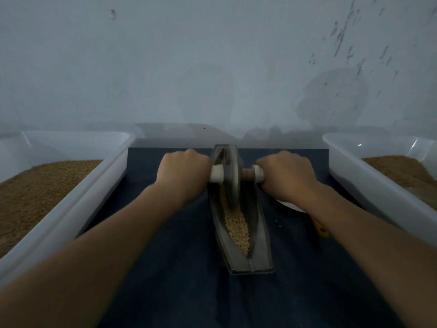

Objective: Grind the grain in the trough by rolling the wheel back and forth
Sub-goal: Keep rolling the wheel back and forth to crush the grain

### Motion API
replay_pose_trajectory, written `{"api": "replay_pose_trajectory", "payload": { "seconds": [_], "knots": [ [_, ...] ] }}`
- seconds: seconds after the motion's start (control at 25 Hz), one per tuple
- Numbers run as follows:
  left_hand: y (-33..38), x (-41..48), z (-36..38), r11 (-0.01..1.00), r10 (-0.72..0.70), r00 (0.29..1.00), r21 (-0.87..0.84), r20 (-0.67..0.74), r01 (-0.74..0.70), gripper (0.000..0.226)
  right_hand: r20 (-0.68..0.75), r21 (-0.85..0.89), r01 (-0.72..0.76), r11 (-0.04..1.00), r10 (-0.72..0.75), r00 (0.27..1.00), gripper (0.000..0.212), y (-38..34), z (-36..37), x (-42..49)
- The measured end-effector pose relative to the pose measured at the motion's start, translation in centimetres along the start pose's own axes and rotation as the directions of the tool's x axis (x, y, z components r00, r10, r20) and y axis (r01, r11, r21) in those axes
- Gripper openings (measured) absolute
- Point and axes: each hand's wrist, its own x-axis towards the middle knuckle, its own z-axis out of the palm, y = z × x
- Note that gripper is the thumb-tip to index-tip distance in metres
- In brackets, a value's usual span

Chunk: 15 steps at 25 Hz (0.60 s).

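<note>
A long grey metal trough (261, 235) lies on the dark cloth, running away from me. Pale crushed grain (236, 227) fills its near half. A grey metal wheel (231, 172) stands upright in the trough's far end, with an axle handle through its hub. My left hand (183, 172) grips the white left end of the handle (217, 174). My right hand (287, 176) grips the right end, past the brown axle section (248, 173). Both arms are stretched forward.
A white plastic tub (94, 185) of brown grain sits to the left, and another tub (369, 183) with grain stands on the right. A white dish edge (292, 205) and a yellow handle (322, 230) peek out under my right forearm. A wall rises just behind.
</note>
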Motion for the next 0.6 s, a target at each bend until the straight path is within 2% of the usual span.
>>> {"api": "replay_pose_trajectory", "payload": {
  "seconds": [0.08,0.2,0.32,0.4,0.52,0.6],
  "knots": [
    [0.4,-3.5,-0.5,0.999,0.034,0.997,0.010,-0.062,-0.033,0.016,-0.098,-0.048,0.070,0.996,-0.074,0.992,0.039,0.1,-0.8,-3.9],
    [0.2,-6.0,-1.3,0.996,0.089,0.986,0.041,-0.140,-0.084,0.041,-0.147,-0.102,0.131,0.986,-0.145,0.978,0.053,0.4,-2.4,-6.4],
    [0.1,-4.4,0.0,0.999,0.022,0.999,-0.028,-0.044,-0.023,0.023,-0.129,-0.148,0.092,0.985,-0.111,0.985,0.046,0.0,-1.5,-4.4],
    [0.0,-1.6,1.0,0.998,-0.025,1.000,-0.058,-0.006,0.024,0.007,-0.117,-0.114,0.066,0.991,-0.079,0.990,0.032,-0.3,-0.2,-0.7],
    [-0.1,2.6,1.0,0.998,-0.051,0.999,-0.037,0.018,0.052,0.014,0.027,-0.015,0.003,1.000,-0.003,1.000,0.014,-0.1,0.8,3.4],
    [0.1,3.0,0.1,1.000,-0.019,0.999,-0.008,0.034,0.019,0.014,0.038,0.037,-0.019,0.999,0.018,0.999,0.013,0.2,1.1,3.0]
  ]
}}
